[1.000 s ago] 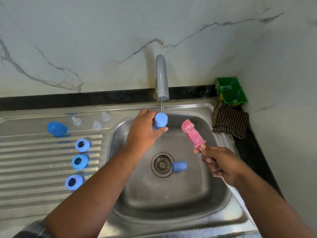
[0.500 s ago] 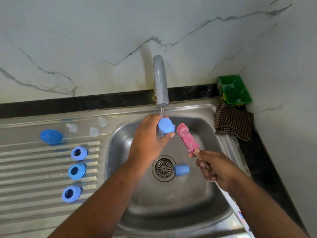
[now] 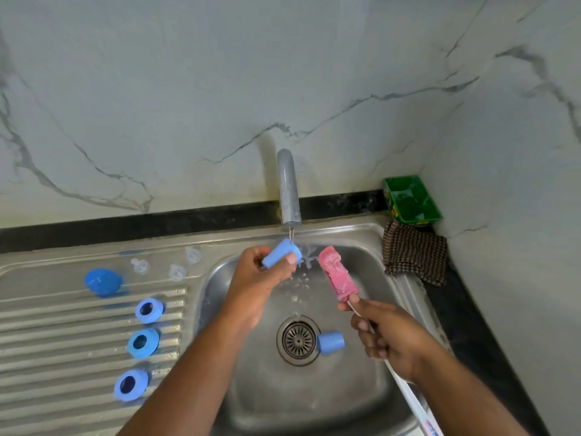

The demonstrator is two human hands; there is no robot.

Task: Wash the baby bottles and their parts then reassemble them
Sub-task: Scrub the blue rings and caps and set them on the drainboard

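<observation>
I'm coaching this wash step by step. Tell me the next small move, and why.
Probably bring the pink sponge brush against the blue cap and scrub it: the left hand holds the cap under the thin stream from the tap, and the right hand holds the brush beside it, apart.

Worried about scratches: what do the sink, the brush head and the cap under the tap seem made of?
The sink: stainless steel, brushed, with dull reflections. The brush head: probably sponge, pink, matte and porous-looking. The cap: likely plastic, smooth opaque blue.
</observation>
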